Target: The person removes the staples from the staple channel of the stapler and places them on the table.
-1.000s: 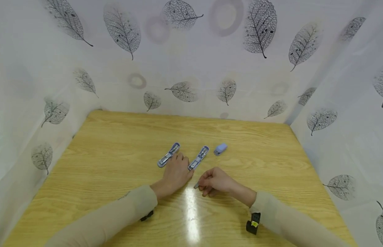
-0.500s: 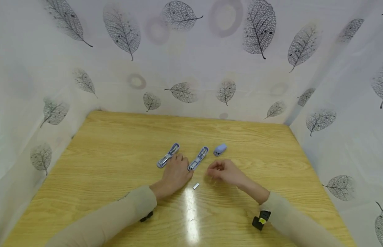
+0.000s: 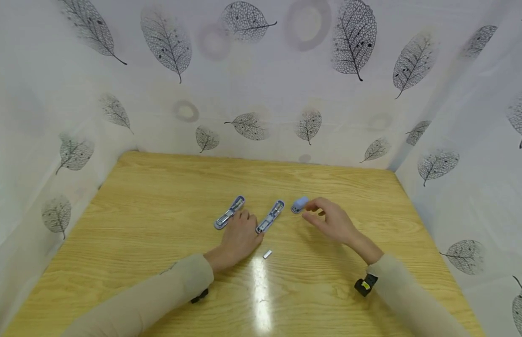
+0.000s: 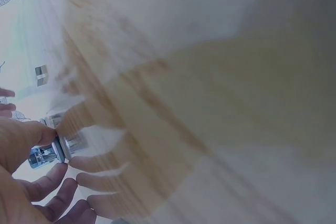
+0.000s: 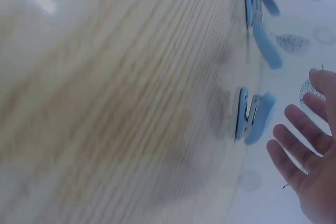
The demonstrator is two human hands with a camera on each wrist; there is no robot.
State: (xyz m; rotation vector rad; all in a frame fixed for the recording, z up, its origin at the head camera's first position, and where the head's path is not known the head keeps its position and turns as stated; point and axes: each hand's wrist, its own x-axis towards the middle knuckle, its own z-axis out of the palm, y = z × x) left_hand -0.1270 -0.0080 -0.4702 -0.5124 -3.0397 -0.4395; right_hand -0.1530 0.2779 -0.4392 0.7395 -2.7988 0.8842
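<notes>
In the head view, my left hand rests on the table between two lilac staplers that lie swung open. Its thumb and index finger pinch the near end of the right-hand open stapler; the left wrist view also shows thumb and finger on this stapler. Beside the other fingers lies the left open stapler. A small silver strip of staples lies nearer on the table. My right hand, fingers apart and holding nothing, is just right of a small lilac stapler, seen side-on in the right wrist view.
A wooden table carries everything. Leaf-patterned white cloth encloses its back and sides. A bright reflection lies on the tabletop in front of the left hand.
My right hand has let the staple strip go onto the table, then moved forward and right to beside the small stapler, its fingers spreading. The left hand stays in place.
</notes>
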